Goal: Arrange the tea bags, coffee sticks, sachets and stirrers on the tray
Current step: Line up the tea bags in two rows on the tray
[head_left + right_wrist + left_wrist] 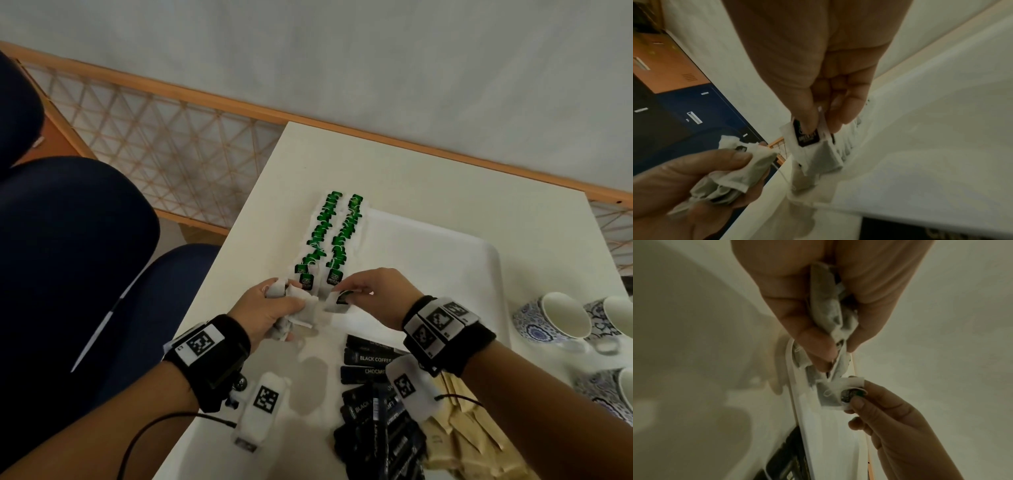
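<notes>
— Item: tea bags (323,236)?
— Thin matt filter paper, slightly crumpled in my left hand (263,308); tags are glossy printed card, green and black.
— Tray (445,260)?
— Smooth white plastic, faint sheen.
— Coffee sticks (371,359)?
— Dark, glossy foil-like wrappers.
— Sachets (459,428)?
— Matt beige paper.
— Cups (551,317)?
— Glazed ceramic, shiny, blue-patterned.
— Table (428,171)?
— Smooth matt white top.

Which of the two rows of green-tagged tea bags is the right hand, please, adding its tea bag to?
The right-hand row, nearer the tray's middle. The right hand pinches a single tea bag just below that row's near end; the left-hand row ends nearer the left hand.
</notes>
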{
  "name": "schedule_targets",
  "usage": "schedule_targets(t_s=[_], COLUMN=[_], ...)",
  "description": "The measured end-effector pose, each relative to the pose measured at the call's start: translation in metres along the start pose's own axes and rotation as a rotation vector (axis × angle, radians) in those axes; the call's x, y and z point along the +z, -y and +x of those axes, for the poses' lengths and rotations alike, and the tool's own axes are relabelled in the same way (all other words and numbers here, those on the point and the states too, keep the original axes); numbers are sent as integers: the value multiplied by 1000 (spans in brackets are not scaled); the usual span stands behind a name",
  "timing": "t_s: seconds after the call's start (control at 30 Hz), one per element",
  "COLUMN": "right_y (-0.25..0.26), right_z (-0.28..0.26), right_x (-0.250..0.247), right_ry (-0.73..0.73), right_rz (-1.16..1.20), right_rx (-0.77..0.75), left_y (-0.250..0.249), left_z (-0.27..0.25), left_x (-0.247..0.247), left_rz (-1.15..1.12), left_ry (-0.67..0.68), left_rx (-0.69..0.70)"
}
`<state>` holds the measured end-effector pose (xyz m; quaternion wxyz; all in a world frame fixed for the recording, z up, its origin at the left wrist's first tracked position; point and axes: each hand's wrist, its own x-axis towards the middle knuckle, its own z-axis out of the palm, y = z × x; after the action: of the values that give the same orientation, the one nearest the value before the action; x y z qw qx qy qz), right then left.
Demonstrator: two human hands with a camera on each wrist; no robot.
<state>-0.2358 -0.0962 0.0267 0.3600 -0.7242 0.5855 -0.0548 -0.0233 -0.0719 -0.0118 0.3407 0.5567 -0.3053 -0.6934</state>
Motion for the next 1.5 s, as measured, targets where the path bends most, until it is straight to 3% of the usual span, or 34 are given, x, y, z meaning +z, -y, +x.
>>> schedule_targets(t_s=[0.13, 0.43, 0.63, 0.73, 0.83, 1.2, 1.37, 1.5], right_y=[4, 0, -4, 0, 8, 11, 9, 13], right_z=[15, 35, 32, 22, 9, 8, 6, 3], right_x=[8, 16, 15, 12, 15, 19, 17, 19], right_ry=[40, -83, -171, -203, -84, -137, -165, -241], right_rz=[-52, 94, 5, 92, 151, 605, 555, 249], right_rx=[23, 125, 34, -90, -159, -29, -25, -62], left_y=[-1, -4, -6, -10, -12, -12, -15, -16], left_z=[2, 5, 7, 8, 7, 3, 0, -1], left_x=[-4, -4, 5, 11, 18, 22, 22, 24], left_rz=[11, -19, -47, -63, -70, -63, -113, -120], left_ry=[-9, -20, -2, 10, 36, 38, 56, 70], left_rx=[14, 0, -13, -7, 12, 33, 45, 26])
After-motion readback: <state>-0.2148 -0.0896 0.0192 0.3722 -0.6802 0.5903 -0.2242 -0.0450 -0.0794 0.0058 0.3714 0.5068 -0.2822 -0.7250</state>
